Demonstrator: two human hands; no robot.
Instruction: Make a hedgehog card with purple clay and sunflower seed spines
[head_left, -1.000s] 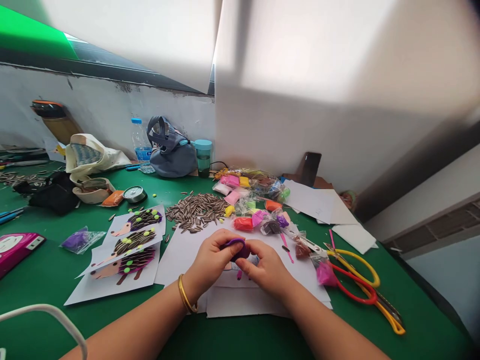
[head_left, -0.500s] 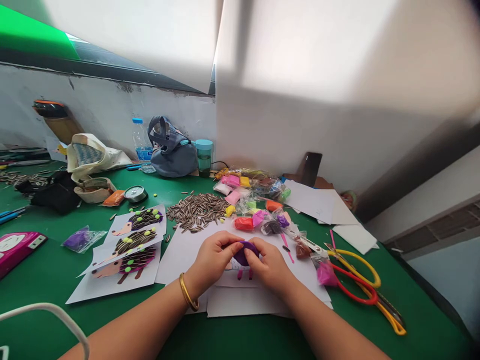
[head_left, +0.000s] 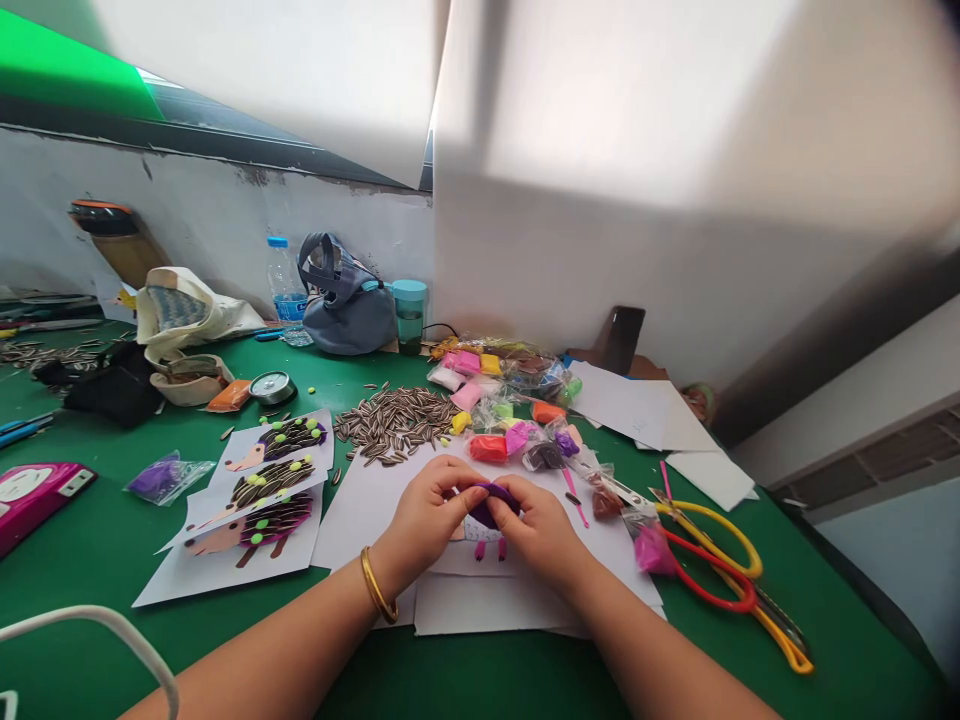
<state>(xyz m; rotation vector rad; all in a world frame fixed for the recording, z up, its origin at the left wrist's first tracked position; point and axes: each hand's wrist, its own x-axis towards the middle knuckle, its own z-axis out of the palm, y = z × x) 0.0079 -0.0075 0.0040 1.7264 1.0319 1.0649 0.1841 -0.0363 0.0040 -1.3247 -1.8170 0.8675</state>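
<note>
Between the thumbs and fingers of both hands is a flattened piece of purple modelling clay (head_left: 489,507). My left hand (head_left: 435,510), with a gold bangle (head_left: 377,585) at the wrist, pinches its left edge. Its right side is pinched by my right hand (head_left: 541,530). Below the clay, on white paper (head_left: 450,603), lies a hedgehog picture (head_left: 489,532) with two pink legs, partly covered by my fingers. A heap of striped sunflower seeds (head_left: 394,420) lies just beyond my left hand.
Three hedgehog pictures (head_left: 279,480) lie at left, near a bagged purple clay lump (head_left: 161,480). Several clay packets (head_left: 487,447) spread behind the paper. Scissors with yellow and red handles (head_left: 720,560) lie at right. A white cable (head_left: 112,622) curves at lower left.
The purple clay has tilted and shows less of its face, with its upper edge lower. Both hands keep their pinch and have barely shifted.
</note>
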